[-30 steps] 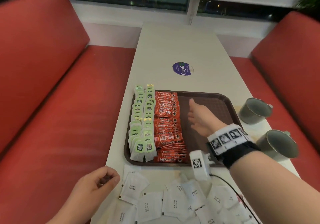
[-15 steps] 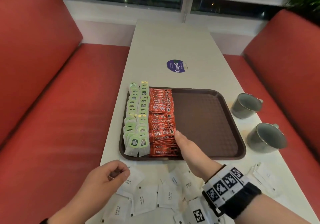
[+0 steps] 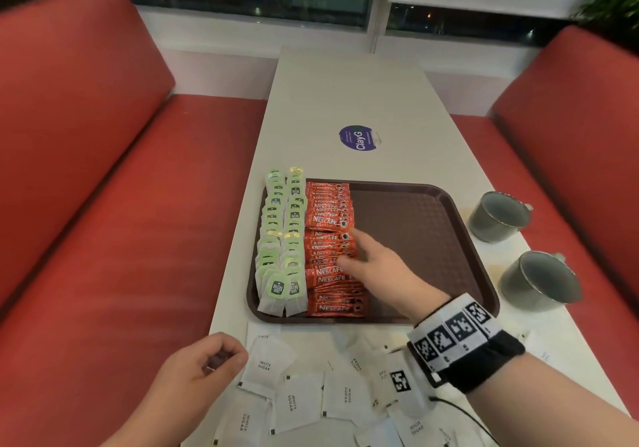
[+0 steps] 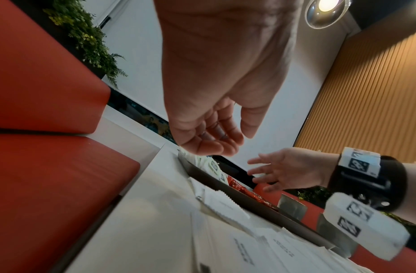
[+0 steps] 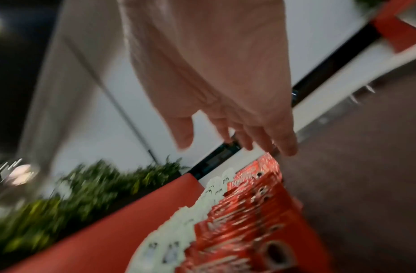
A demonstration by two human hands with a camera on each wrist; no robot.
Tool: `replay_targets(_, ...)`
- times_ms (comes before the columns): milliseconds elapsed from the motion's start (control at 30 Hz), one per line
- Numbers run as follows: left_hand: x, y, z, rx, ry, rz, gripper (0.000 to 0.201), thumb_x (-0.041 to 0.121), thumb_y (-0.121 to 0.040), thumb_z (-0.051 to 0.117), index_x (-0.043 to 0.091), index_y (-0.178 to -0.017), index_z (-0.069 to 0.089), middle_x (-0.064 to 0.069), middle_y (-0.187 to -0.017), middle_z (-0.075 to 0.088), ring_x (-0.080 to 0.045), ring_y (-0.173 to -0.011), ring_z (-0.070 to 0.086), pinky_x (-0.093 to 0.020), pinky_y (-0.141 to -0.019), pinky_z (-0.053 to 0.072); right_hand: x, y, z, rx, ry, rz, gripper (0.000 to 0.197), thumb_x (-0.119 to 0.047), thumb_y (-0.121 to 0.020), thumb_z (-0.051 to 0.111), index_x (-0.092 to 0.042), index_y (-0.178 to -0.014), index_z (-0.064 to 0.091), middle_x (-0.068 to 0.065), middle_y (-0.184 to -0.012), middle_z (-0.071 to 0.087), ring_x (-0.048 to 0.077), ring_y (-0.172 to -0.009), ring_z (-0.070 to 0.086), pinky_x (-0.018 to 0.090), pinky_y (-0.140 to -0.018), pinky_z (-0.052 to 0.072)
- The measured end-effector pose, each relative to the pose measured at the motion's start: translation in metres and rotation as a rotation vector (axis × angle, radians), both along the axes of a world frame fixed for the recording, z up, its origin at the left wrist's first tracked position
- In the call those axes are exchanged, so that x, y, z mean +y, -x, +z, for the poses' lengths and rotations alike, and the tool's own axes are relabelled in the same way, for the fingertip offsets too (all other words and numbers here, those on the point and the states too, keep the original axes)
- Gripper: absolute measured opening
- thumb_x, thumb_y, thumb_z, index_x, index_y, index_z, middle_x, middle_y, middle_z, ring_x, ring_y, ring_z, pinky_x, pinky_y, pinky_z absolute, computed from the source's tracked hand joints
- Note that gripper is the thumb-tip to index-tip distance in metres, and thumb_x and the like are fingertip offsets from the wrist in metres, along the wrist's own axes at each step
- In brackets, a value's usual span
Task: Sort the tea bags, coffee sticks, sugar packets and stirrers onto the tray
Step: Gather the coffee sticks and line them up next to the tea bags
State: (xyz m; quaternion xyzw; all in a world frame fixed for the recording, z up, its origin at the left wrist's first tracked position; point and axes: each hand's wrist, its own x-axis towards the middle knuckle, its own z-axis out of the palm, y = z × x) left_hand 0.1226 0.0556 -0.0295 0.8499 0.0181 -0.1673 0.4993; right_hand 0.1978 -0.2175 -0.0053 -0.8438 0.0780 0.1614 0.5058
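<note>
Tray (image 3: 460, 239) holds tea bags (image 3: 281, 239) and coffee sticks (image 3: 332, 232) along its left edge; right hand (image 3: 380, 270), fingers spread, apparently touches the sticks; left hand (image 3: 197, 374) loosely curled, empty.

tray (image 3: 425, 239): textured matt plastic | coffee sticks (image 3: 330, 221): glossy foil | sugar packets (image 3: 297, 401): matt paper

Light: dim and warm, with dark windows | Source: round ceiling lamp (image 4: 327, 11) glows above the left hand (image 4: 216, 96), small glare around it | Head view: quite sharp, edges bent by the wide lens | Right wrist view: strong motion blur, plants (image 5: 69, 190) left of the right hand (image 5: 216, 88) are smeared | Shadows: soft
</note>
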Motion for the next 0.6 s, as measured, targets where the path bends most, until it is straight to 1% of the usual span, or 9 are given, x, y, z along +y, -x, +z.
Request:
replay_targets(67,0.002,-0.001,-0.001,-0.010,-0.004,0.008,0.031,0.007,-0.080,0.072,0.031,-0.062,0.065,0.004,-0.057,0.059,-0.001,-0.049,0.044,-0.010,-0.052,0.033,-0.005,0.007,-0.010,-0.123,0.419,0.337,0.052,-0.028,-0.092,0.060,-0.032,-0.141,0.043,-0.010,-0.149,0.038,0.012,-0.138,0.032,0.035,-0.114,0.027)
replay_targets(100,0.003,-0.001,-0.001,-0.012,-0.005,0.010,0.031,0.007,-0.080,0.072,0.031,-0.062,0.065,0.003,-0.058,0.059,0.000,-0.049,0.043,-0.010,-0.052,0.033,-0.007,0.011,-0.016,-0.183,0.568,0.492,0.048,-0.029,-0.091,0.061,-0.032,-0.138,0.048,-0.010,-0.153,0.032,0.013,-0.144,0.022,0.040,-0.119,0.017)
replay_targets(167,0.005,-0.002,-0.003,-0.010,-0.007,0.009,0.030,0.007,-0.081,0.071,0.031,-0.062,0.066,0.002,-0.059,0.058,0.000,-0.049,0.043,-0.010,-0.051,0.033,-0.011,0.017,-0.033,-0.250,0.705,0.671,0.041,-0.033,-0.091,0.059,-0.035,-0.132,0.055,-0.010,-0.154,0.030,0.015,-0.146,0.016,0.044,-0.120,0.009)
replay_targets(267,0.005,-0.003,-0.006,0.002,-0.019,0.000,0.028,0.009,-0.081,0.071,0.031,-0.064,0.066,0.003,-0.060,0.059,-0.001,-0.050,0.043,-0.010,-0.051,0.033,-0.014,0.022,-0.044,-0.277,0.772,0.686,0.033,-0.035,-0.091,0.057,-0.034,-0.124,0.062,-0.007,-0.149,0.040,0.020,-0.142,0.025,0.042,-0.116,0.010)
replay_targets(333,0.003,-0.004,-0.008,0.010,-0.020,-0.006,0.027,0.011,-0.081,0.070,0.032,-0.066,0.066,0.004,-0.061,0.059,-0.001,-0.050,0.043,-0.011,-0.052,0.034,-0.008,0.021,-0.043,-0.379,0.814,0.659,0.022,-0.032,-0.083,0.064,-0.032,-0.102,0.074,-0.003,-0.129,0.062,0.026,-0.124,0.052,0.048,-0.105,0.033)
replay_targets(400,0.001,-0.006,-0.009,0.013,-0.018,-0.012,0.027,0.011,-0.082,0.070,0.033,-0.067,0.066,0.006,-0.060,0.059,-0.001,-0.050,0.043,-0.011,-0.052,0.034,-0.005,0.018,-0.047,-0.431,0.868,0.613,0.014,-0.031,-0.074,0.068,-0.032,-0.085,0.078,-0.002,-0.109,0.071,0.026,-0.100,0.066,0.044,-0.089,0.048)
replay_targets(467,-0.001,-0.006,-0.008,0.011,-0.013,-0.012,0.027,0.011,-0.081,0.070,0.033,-0.066,0.066,0.006,-0.060,0.059,-0.001,-0.049,0.042,-0.011,-0.052,0.034,-0.002,0.015,-0.048,-0.405,0.861,0.606,0.018,-0.026,-0.082,0.066,-0.028,-0.097,0.076,0.000,-0.119,0.067,0.028,-0.108,0.061,0.044,-0.096,0.042)
replay_targets(533,-0.001,-0.007,-0.008,0.003,-0.016,-0.013,0.027,0.011,-0.081,0.070,0.033,-0.066,0.067,0.006,-0.059,0.059,-0.002,-0.048,0.042,-0.011,-0.051,0.034,-0.001,0.013,-0.048,-0.368,0.895,0.621,0.026,-0.025,-0.093,0.055,-0.026,-0.115,0.069,-0.003,-0.133,0.057,0.025,-0.121,0.049,0.038,-0.104,0.030)
replay_targets(600,0.001,-0.007,-0.008,-0.006,-0.019,-0.008,0.027,0.010,-0.081,0.071,0.033,-0.066,0.067,0.006,-0.060,0.059,-0.001,-0.049,0.043,-0.011,-0.051,0.034,0.002,0.011,-0.044,-0.367,0.904,0.617,0.029,-0.028,-0.096,0.049,-0.027,-0.121,0.064,-0.006,-0.135,0.053,0.020,-0.125,0.044,0.033,-0.105,0.025)
